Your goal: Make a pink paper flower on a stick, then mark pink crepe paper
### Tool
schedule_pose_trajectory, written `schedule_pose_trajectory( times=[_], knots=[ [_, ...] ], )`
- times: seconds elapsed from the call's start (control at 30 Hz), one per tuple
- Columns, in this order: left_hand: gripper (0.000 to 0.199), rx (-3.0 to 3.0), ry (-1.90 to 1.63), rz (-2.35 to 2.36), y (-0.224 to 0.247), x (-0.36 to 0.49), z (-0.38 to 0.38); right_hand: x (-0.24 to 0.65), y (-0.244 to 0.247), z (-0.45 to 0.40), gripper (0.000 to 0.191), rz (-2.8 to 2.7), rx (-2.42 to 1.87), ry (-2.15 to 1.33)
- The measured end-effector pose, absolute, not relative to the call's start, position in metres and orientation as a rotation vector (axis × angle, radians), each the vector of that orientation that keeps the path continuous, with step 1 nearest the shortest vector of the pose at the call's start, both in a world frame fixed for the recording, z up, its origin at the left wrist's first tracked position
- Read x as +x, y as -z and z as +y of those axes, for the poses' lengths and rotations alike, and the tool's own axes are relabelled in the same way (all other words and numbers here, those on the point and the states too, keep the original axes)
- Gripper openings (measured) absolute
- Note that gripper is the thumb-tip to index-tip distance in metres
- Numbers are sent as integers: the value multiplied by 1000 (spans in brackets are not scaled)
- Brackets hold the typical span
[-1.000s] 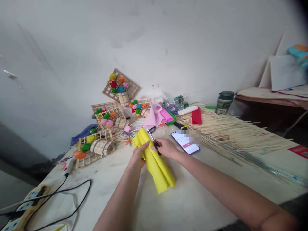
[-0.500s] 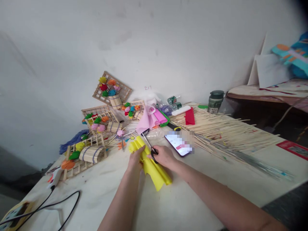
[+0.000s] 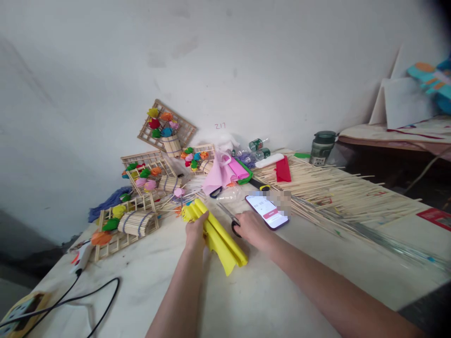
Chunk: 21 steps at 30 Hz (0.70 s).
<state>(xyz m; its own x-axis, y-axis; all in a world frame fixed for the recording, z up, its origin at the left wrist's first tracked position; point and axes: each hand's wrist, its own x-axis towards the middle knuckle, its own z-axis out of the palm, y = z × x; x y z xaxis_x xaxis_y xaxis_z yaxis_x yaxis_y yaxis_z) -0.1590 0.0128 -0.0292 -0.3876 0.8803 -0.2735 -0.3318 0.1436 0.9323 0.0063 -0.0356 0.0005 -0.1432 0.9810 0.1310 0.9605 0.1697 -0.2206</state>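
One yellow paper roll [image 3: 220,237] — folded, fringed

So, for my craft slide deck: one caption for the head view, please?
Left hand grips folded yellow crepe paper while the right hand holds scissors beside a phone.

matt yellow crepe paper [image 3: 218,234], shiny metal scissors [image 3: 229,218], pale wooden sticks [image 3: 338,190], glossy phone [image 3: 267,211] screen.

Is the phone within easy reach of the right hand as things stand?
Probably yes: the right hand, holding scissors, sits right beside the phone, with nothing between them, though the scissors occupy it.
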Motion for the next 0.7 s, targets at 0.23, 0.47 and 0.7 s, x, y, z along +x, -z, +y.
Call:
schedule_pose_trajectory(
  times=[0.23,0.47,0.7],
  knots=[
    [35,613,-1469,1358,33,-159,13,-3,-2,-41,32,-2269,-1880,-52],
    [35,644,-1385,1319,32,-161,16,4,-15,-34,30,-2319,-1748,81],
    [34,638,-1338,1295,31,-161,20,19,-30,35,77,-2214,-1890,47]
  ],
)
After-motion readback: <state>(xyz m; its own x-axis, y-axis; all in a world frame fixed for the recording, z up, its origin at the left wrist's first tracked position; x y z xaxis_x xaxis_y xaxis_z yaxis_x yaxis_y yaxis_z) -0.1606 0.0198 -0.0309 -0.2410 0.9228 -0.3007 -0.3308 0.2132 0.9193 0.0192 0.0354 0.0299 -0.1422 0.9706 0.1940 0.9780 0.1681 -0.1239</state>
